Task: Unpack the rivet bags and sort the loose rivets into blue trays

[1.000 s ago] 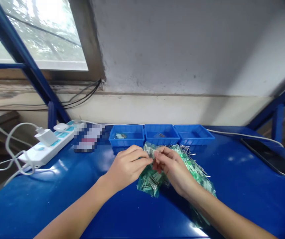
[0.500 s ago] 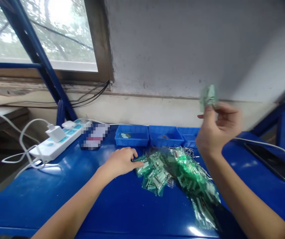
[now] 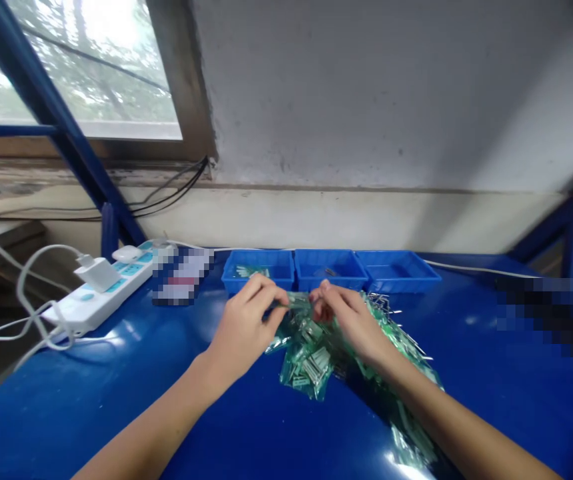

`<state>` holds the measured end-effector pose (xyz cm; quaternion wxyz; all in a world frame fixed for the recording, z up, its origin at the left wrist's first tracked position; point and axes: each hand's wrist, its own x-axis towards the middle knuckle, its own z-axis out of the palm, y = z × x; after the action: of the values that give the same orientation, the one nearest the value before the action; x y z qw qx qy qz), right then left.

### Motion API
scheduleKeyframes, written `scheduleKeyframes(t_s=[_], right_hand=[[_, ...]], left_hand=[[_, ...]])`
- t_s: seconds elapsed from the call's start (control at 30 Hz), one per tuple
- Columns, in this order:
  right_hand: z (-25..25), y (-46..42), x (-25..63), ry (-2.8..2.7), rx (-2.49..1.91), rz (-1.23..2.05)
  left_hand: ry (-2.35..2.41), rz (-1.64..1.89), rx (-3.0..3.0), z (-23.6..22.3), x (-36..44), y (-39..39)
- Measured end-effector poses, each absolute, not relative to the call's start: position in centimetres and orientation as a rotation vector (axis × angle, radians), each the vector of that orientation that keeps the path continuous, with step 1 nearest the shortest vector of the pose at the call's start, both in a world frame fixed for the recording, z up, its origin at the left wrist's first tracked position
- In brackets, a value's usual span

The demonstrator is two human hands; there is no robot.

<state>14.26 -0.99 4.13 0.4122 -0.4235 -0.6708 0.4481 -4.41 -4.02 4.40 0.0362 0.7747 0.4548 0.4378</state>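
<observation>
A heap of small green transparent packets (image 3: pixel 316 353) holding metal-legged parts lies on the blue table (image 3: pixel 116 400). My left hand (image 3: pixel 244 330) and my right hand (image 3: pixel 349 320) meet above the heap. Both pinch one green packet (image 3: pixel 297 301) between thumb and fingers, the left at its left end, the right at its right end. Loose metal pins (image 3: pixel 391 313) stick out of the heap's far right side.
Three blue trays (image 3: pixel 286 283) stand in a row behind the heap; the left one holds a few small parts. A white power strip (image 3: pixel 101 290) with a plugged charger and cables lies at the left. A blurred item (image 3: pixel 181 277) sits beside it; another blurred patch (image 3: pixel 551 313) at right.
My right hand, raised high to the right with a packet half a second ago, has come back down to the heap. My left hand lifted off the table and both now pinch one packet.
</observation>
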Motion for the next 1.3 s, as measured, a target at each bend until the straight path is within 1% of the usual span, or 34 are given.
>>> scheduleKeyframes(t_s=[0.03,0.1,0.2,0.3,0.43,0.5,0.57,0.63,0.67,0.7,0.83,0.9,0.97,1.03,1.17,1.23,1.3], right_hand=[[4.1,-1.1,14.2,-1.646,-1.014,1.222],[3.8,-1.1,13.9,-1.593,-0.935,1.304],[3.3,-0.9,13.8,-1.510,-0.897,1.221],[3.1,-0.9,14.1,-1.519,-0.911,0.942],[3.0,-1.5,14.5,-1.896,-0.717,0.457],[3.0,-1.8,14.5,-2.008,-0.661,0.267],[2.9,-2.1,14.4,-1.994,-0.744,0.190],[3.2,-2.2,14.2,-1.929,-0.851,0.238],[3.4,-2.2,14.2,-1.903,-0.887,0.316],[3.7,-2.2,14.1,-1.883,-0.908,0.430],[4.5,-2.0,13.9,-1.735,-0.936,1.071],[4.2,-1.8,13.7,-1.654,-0.964,1.225],[3.7,-1.4,13.6,-1.629,-0.986,1.222],[3.2,-0.8,13.7,-1.597,-1.007,1.143],[3.9,1.0,15.1,-1.351,-1.004,0.954],[5.3,1.9,16.2,-1.182,-0.950,0.804],[7.1,2.5,16.8,-1.057,-0.905,0.553]], left_hand=[[1.333,1.363,2.428,4.2,-4.0,-4.3],[1.239,1.353,2.471,3.9,-3.1,-4.6],[1.221,1.237,2.362,3.7,-2.4,-4.7],[1.254,1.094,1.996,3.6,-2.4,-4.4],[1.155,1.143,1.394,3.3,-2.5,-3.8],[1.149,1.175,1.346,3.1,-2.6,-3.6],[1.204,1.225,1.445,3.0,-2.7,-3.6],[1.287,1.328,1.614,3.0,-2.9,-3.8],[1.318,1.371,1.734,3.1,-3.0,-3.8],[1.332,1.393,1.876,3.1,-3.0,-3.9],[1.241,1.339,2.386,3.1,-3.0,-4.3],[1.230,1.286,2.466,3.0,-2.9,-4.3],[1.269,1.149,2.478,2.9,-3.0,-4.2],[1.349,0.921,2.484,3.1,-3.4,-4.0],[1.680,0.464,2.386,4.0,-5.3,-3.3],[1.788,0.303,2.272,4.3,-6.2,-3.1],[1.810,0.204,2.199,4.4,-6.7,-3.0]])
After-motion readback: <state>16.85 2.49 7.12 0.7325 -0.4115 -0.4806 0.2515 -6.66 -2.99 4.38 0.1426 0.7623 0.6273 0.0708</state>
